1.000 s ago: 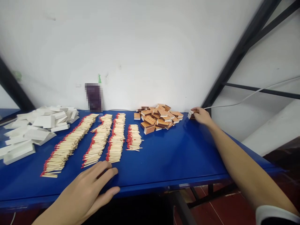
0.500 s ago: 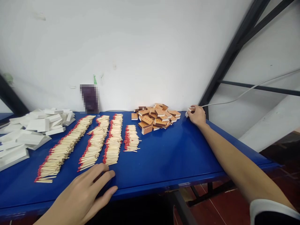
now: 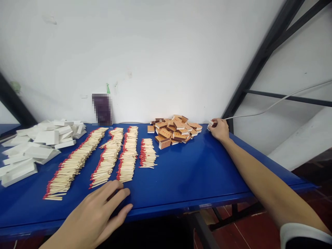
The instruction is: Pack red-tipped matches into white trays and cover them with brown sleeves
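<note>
My right hand (image 3: 220,129) pinches a white-edged box (image 3: 210,123) at two o'clock from my left hand (image 3: 95,207) — fingers mask its long axis. The matchbox pile (image 3: 176,129) lies nearer my right, at its nine o'clock. My left — loosely spread, gripping nothing visible — is just beside a match row (image 3: 127,154).

Small box (image 3: 211,123) mostly hidden by right hand (image 3: 219,129); dark object (image 3: 103,110) pixelated.

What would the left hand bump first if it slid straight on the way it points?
Probably the near end of the third match row from the left, just ahead of the left hand, though depth is hard to judge.
</note>
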The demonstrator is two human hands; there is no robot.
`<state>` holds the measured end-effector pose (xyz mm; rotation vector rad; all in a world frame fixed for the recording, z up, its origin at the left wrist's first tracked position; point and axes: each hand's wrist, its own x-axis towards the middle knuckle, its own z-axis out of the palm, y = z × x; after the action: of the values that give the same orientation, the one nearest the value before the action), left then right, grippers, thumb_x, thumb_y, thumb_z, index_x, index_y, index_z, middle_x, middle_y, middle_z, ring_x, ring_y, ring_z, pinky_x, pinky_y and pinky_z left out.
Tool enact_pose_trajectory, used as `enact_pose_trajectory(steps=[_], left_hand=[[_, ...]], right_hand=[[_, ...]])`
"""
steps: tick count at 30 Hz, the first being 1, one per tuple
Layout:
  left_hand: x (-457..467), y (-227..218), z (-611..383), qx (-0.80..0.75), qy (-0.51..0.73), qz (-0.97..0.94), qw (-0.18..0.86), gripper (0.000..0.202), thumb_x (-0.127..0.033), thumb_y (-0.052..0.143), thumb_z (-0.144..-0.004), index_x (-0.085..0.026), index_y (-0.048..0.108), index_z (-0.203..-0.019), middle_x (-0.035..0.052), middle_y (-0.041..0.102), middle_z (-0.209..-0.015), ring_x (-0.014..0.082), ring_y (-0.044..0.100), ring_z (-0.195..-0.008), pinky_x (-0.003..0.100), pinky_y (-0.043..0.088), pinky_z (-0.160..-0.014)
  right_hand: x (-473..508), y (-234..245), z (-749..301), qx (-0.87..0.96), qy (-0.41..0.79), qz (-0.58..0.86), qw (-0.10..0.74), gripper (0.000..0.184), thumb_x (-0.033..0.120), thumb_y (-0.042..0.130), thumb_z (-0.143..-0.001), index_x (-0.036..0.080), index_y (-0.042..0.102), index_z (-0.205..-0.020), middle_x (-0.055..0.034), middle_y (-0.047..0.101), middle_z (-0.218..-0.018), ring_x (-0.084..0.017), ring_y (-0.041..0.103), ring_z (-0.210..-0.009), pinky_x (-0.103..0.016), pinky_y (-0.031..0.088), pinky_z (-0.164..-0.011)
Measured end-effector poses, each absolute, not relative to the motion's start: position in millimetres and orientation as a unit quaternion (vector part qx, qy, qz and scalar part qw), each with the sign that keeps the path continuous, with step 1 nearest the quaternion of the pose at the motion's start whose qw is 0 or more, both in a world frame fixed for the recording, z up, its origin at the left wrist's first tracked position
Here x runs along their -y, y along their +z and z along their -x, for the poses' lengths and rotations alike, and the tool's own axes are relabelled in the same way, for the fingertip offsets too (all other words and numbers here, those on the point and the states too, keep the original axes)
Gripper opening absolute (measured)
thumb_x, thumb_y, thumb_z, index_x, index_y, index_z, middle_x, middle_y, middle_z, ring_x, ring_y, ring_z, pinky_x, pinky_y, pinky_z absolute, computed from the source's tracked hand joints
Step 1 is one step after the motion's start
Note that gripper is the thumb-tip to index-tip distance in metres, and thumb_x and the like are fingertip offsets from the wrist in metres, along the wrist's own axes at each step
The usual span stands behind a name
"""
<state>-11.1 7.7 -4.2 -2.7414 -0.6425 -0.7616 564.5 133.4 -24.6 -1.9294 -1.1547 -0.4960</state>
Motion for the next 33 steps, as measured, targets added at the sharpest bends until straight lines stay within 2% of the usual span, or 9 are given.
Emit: enact_pose_trajectory(steps=[6,12,20,28,33], left_hand=[[-8.2,-3.0,8.8,0.218,-0.261,0.934,0.108,0.024,-0.033,0.041,-0.104,-0.021,0.062,-0.107,0.0046,0.067,-0.098,0.0177,0.068,-0.087,0.027,0.052,-0.077],[-7.2,-1.0,7.2,0.211,-0.277,0.931,0.109,0.025,-0.032,0.041,-0.104,-0.021,0.063,-0.105,0.0044,0.067,-0.097,0.0174,0.067,-0.088,0.027,0.051,-0.077],[-7.1,-2.0,8.5,0.224,-0.274,0.931,0.087,0.023,-0.031,0.044,-0.102,-0.021,0.065,-0.105,0.0047,0.066,-0.098,0.0172,0.068,-0.087,0.025,0.053,-0.076],[-6.7,-1.6,8.2,0.222,-0.268,0.935,0.074,0.021,-0.030,0.044,-0.102,-0.021,0.063,-0.105,0.0046,0.065,-0.096,0.0171,0.067,-0.084,0.026,0.052,-0.074],[-6.5,-0.5,7.4,0.212,-0.266,0.936,0.090,0.021,-0.028,0.043,-0.103,-0.021,0.063,-0.105,0.0040,0.066,-0.095,0.0170,0.066,-0.085,0.026,0.051,-0.075]], right_hand=[[-132.7,-24.4,-565.7,0.463,-0.196,0.754,0.423,0.037,0.024,0.066,-0.072,0.014,0.068,-0.107,-0.0138,0.061,-0.113,-0.022,0.063,-0.088,-0.038,0.052,-0.089],[-130.1,-24.2,-564.3,0.460,-0.193,0.756,0.425,0.035,0.023,0.067,-0.074,0.016,0.068,-0.108,-0.0134,0.060,-0.117,-0.021,0.064,-0.088,-0.037,0.051,-0.092],[-129.9,-25.2,-565.0,0.456,-0.199,0.756,0.425,0.031,0.026,0.063,-0.076,0.016,0.068,-0.105,-0.0130,0.061,-0.109,-0.024,0.062,-0.093,-0.040,0.049,-0.093],[-125.9,-19.9,-569.7,0.483,-0.209,0.734,0.430,0.030,0.027,0.060,-0.077,0.018,0.066,-0.105,-0.0134,0.062,-0.106,-0.028,0.057,-0.107,-0.044,0.045,-0.101],[-127.8,-22.6,-571.6,0.502,-0.199,0.729,0.421,0.029,0.027,0.060,-0.076,0.017,0.066,-0.103,-0.0131,0.063,-0.106,-0.027,0.060,-0.101,-0.044,0.047,-0.099]])
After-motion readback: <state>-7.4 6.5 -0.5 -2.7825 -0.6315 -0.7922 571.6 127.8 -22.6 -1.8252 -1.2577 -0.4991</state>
